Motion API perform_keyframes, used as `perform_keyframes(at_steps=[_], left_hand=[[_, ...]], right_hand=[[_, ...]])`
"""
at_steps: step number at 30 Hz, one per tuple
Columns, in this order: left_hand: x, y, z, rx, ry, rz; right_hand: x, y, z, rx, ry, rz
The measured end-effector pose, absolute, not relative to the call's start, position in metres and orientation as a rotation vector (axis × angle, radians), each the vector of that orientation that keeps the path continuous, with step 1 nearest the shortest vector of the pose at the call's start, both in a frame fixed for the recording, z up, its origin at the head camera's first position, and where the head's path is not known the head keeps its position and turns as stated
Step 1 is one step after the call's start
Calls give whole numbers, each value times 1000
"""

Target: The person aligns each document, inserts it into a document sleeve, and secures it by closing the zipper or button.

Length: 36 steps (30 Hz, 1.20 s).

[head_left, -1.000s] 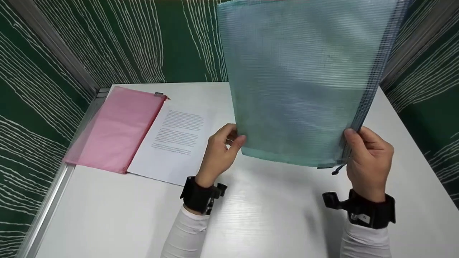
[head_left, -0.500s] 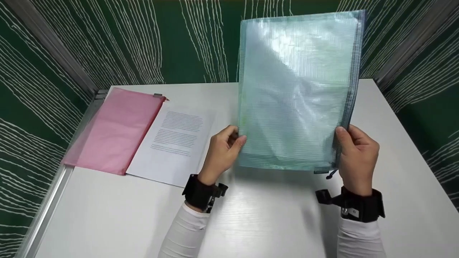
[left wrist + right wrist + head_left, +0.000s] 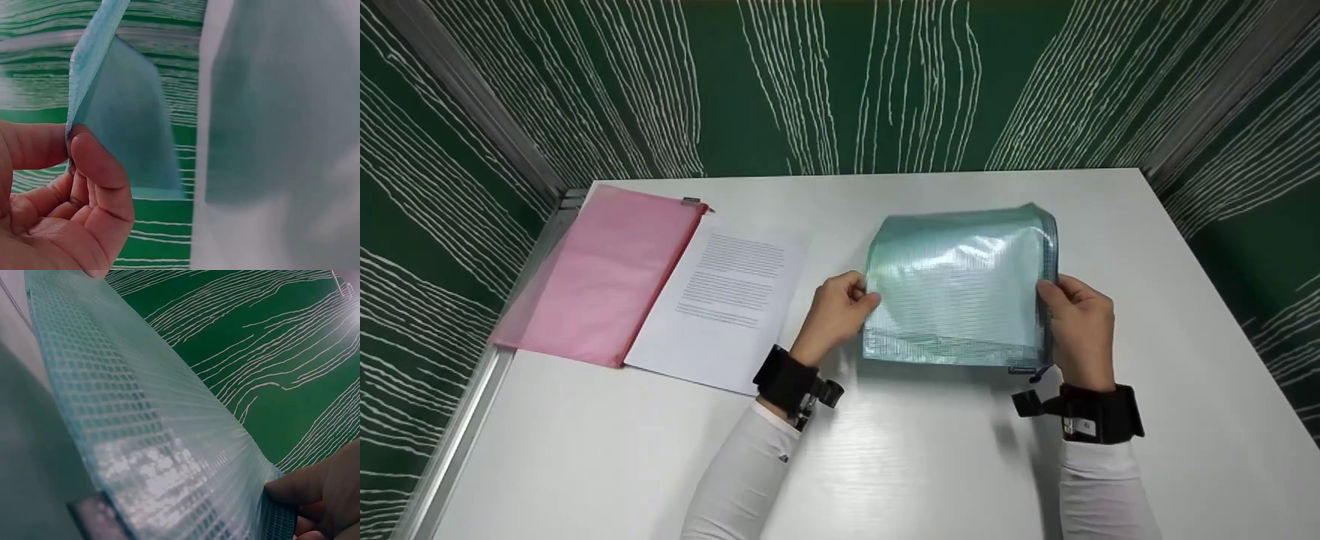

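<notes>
A translucent teal mesh zip pouch (image 3: 956, 292) is held above the table between both hands, its far part bent away and downward. My left hand (image 3: 834, 313) pinches its left edge between thumb and index finger; the left wrist view shows that thumb and finger on the thin edge of the pouch (image 3: 129, 124). On the opposite side, my right hand (image 3: 1081, 330) grips the dark zipper edge, thumb on top. In the right wrist view the mesh of the pouch (image 3: 101, 382) fills much of the picture, with the right hand (image 3: 326, 495) at the lower corner.
A pink zip pouch (image 3: 607, 277) lies at the table's left side. Beside it is a printed paper sheet (image 3: 720, 307), partly next to the left forearm. The white table (image 3: 930, 457) is bordered by green walls (image 3: 922, 90) with white wavy lines.
The teal pouch has come down from upright to a lower, flatter pose, its top tipping away. My right hand has moved left and slightly down with it; the left hand shifted only slightly.
</notes>
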<state>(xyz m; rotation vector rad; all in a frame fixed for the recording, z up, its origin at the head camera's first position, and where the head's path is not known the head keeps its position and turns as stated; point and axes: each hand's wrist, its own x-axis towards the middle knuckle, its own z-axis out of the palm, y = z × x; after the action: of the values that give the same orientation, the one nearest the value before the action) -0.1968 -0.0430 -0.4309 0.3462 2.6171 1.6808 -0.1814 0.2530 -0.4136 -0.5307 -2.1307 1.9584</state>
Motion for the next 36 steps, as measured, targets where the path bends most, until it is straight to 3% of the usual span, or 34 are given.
perform_keyframes(at_steps=[12, 24, 36], left_hand=[[-209, -30, -457, 31, 2484, 1584], [-221, -15, -463, -198, 2479, 1520], [-216, -4, -457, -79, 2474, 1502]], right_hand=[[-190, 272, -430, -419, -2672, 1801], [-187, 278, -431, -277, -2716, 1741], [-198, 281, -451, -195, -2411, 1950]])
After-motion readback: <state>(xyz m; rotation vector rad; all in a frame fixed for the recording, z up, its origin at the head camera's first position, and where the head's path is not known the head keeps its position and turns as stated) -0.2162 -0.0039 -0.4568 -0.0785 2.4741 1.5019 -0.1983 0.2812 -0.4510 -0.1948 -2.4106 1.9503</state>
